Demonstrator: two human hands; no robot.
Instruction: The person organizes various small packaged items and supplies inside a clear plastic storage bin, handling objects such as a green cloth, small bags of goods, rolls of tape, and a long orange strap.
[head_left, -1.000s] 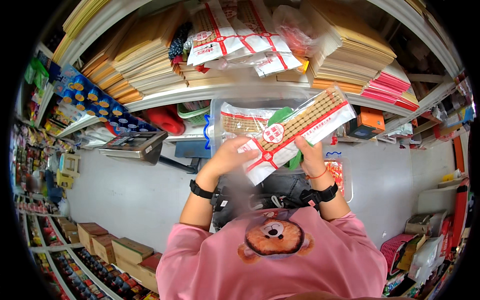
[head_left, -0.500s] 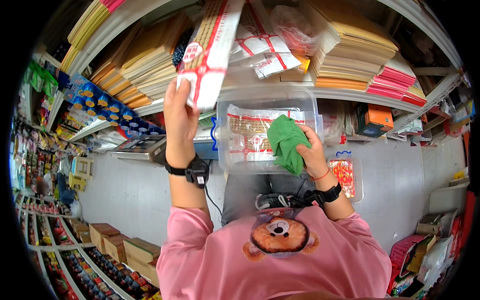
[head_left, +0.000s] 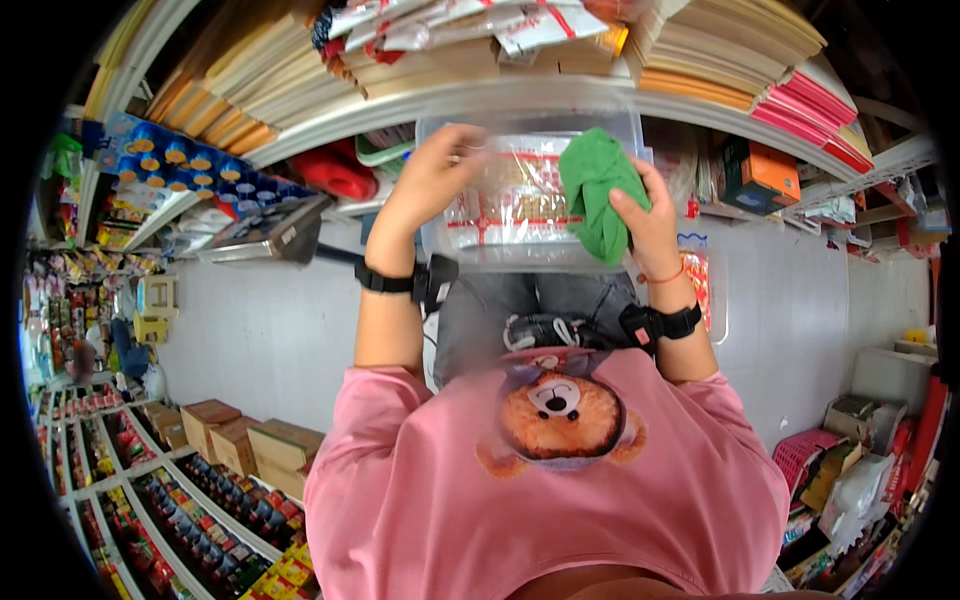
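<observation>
A clear plastic bin [head_left: 433,245] stands in front of me, holding flat packages [head_left: 510,225] in white and red see-through wrap with tan contents. My left hand [head_left: 437,178] hangs over the bin's left side, its fingers partly stretched and blurred at the tips; I see nothing in them. A crumpled green cloth [head_left: 600,200] is gripped in my right hand [head_left: 650,215], over the right part of the bin. Part of the packages is hidden beneath the cloth.
Similar white and red packages [head_left: 460,30] lie heaped on the shelf [head_left: 390,118] beyond the bin, between stacks of envelopes [head_left: 715,70]. To the right stands an orange and black box [head_left: 765,178]. A second clear container [head_left: 712,300] with red packets sits on the floor.
The package my left hand held up is out of it and apparently on the shelf heap. That hand has come down to the bin. My right hand still holds the cloth; the view has shifted.
</observation>
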